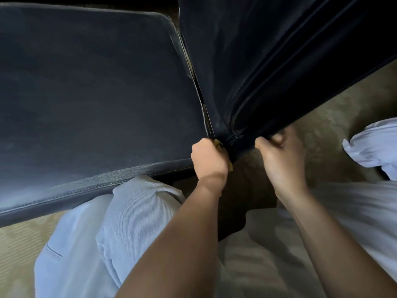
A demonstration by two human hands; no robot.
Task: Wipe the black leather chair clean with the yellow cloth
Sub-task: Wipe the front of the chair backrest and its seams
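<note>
The chair (223,87) is filling the upper frame, its black leather showing dull and greyish with a faint dusty film. The broad seat (92,82) is lying at left and a side panel (290,50) with piped seams is rising at right, a narrow gap running between them. The cloth (219,144) is showing only as small yellow scraps, bunched in the left hand (209,158), which is gripping it tight at the front end of that gap. The right hand (281,162), well apart from the left, is curling its fingers around the panel's lower edge. A knee (139,201) in pale denim is pressing against the seat's stitched front edge. Beige carpet (343,100) is lying open right of the panel, with white fabric (376,145) at the far right.
</note>
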